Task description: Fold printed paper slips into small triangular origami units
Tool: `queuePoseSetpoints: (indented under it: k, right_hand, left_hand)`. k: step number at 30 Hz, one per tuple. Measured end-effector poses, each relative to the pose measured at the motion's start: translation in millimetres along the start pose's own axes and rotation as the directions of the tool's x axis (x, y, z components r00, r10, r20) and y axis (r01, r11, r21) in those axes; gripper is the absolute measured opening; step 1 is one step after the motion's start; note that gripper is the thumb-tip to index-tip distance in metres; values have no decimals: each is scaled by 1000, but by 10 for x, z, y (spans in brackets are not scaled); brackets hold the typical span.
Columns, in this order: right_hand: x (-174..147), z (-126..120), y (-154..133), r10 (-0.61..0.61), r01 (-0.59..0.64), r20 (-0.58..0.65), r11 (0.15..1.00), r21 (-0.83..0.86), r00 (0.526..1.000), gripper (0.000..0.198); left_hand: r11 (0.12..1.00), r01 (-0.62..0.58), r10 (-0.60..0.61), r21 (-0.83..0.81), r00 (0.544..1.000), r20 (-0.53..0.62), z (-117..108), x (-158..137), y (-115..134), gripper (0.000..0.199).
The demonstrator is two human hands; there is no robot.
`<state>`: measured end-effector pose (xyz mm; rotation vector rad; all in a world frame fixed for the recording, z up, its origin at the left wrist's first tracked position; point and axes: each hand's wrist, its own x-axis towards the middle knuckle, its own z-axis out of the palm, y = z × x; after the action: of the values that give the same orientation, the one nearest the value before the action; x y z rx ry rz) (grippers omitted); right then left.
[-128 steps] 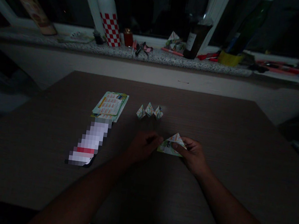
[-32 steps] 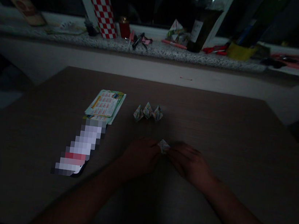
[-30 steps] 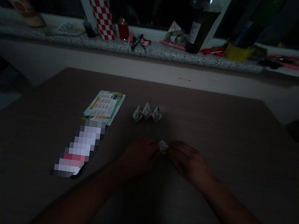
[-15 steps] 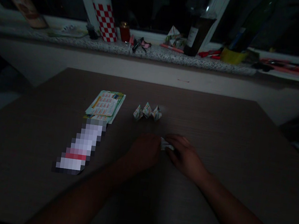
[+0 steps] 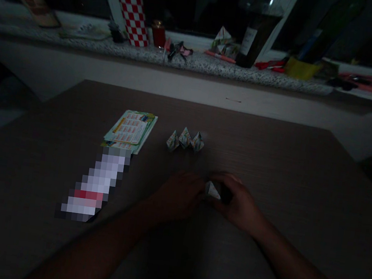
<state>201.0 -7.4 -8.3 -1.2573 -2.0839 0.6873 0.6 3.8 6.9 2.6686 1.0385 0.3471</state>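
Note:
A small piece of folded paper (image 5: 212, 190), pale and roughly triangular, is between my two hands over the dark wooden table. My right hand (image 5: 241, 204) curls round its right side, thumb below and fingers above. From the left, my left hand (image 5: 180, 194) pinches the paper's near corner; its fingertips are dim and partly hidden. Beyond the hands stand three folded paper pieces (image 5: 185, 139) in a row, pointed at the top and printed in several colours.
Left of the row lies a stack of printed sheets (image 5: 129, 128), with a pixelated oblong object (image 5: 94, 184) below it. Across the table's far side runs a granite windowsill (image 5: 195, 65) bearing a red-checked bottle (image 5: 136, 21), a dark bottle (image 5: 250, 40), a red jar (image 5: 158, 34) and a yellow holder (image 5: 302, 69).
The folded paper has turned and now shows a broader triangular face. My right hand's fingers have arched more round it, and my left fist has loosened into extended fingers. The view has shifted slightly.

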Motion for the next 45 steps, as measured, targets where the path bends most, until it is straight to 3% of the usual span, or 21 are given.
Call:
queuePoseSetpoints:
  k: [4, 7, 9, 11, 13, 15, 17, 19, 22, 25, 30, 37, 40, 45]
  right_hand:
    - [-84, 30, -29, 152, -142, -3, 932, 333, 988, 33]
    - [-118, 43, -42, 218, -173, -41, 863, 474, 975, 30]
    - [-117, 44, -48, 255, -171, -91, 835, 524, 963, 27]
    - [-105, 45, -58, 295, -168, -139, 805, 569, 945, 24]
    - [-91, 48, -76, 340, -172, -161, 763, 623, 927, 24]
    - [-83, 54, -98, 385, -180, -169, 719, 672, 907, 26]
    - [-83, 61, -123, 419, -185, -172, 685, 705, 891, 28]
    - [-89, 67, -149, 439, -185, -165, 650, 737, 883, 29]
    - [-99, 73, -194, 457, -186, -121, 570, 800, 881, 30]
    - [-104, 78, -239, 473, -178, -120, 536, 825, 873, 30]
    - [-116, 80, -276, 481, -176, -176, 600, 780, 859, 28]
    - [-134, 109, -253, 454, -178, -209, 671, 719, 866, 31]
    - [-130, 109, -254, 436, -179, -219, 704, 687, 873, 31]
    - [-109, 80, -244, 438, -207, -126, 634, 745, 890, 30]
  left_hand:
    - [996, -14, 5, -85, 994, -105, -2, -4, 27, 16]
    - [987, -24, -5, -158, 984, -180, -13, -1, 59, 14]
    - [970, -2, -59, -244, 968, -242, -22, -3, 81, 12]
    - [926, 76, -195, -371, 936, -294, -24, -8, 99, 10]
    - [820, 202, -396, -536, 876, -276, -8, -10, 112, 21]
    - [620, 298, -564, -726, 813, -148, 27, -5, 125, 37]
    - [393, 320, -576, -862, 816, 40, 67, 9, 145, 43]
    - [280, 309, -498, -909, 856, 137, 93, 27, 173, 31]
    - [307, 289, -442, -907, 887, 133, 96, 39, 210, 21]
    - [326, 278, -450, -903, 886, 110, 80, 31, 222, 22]
    - [302, 336, -492, -892, 857, 156, 53, 25, 208, 22]
    - [303, 337, -497, -892, 854, 154, 57, 38, 195, 22]
    - [344, 325, -479, -881, 868, 133, 55, 38, 193, 24]
    - [321, 303, -485, -897, 867, 119, 60, 39, 194, 23]
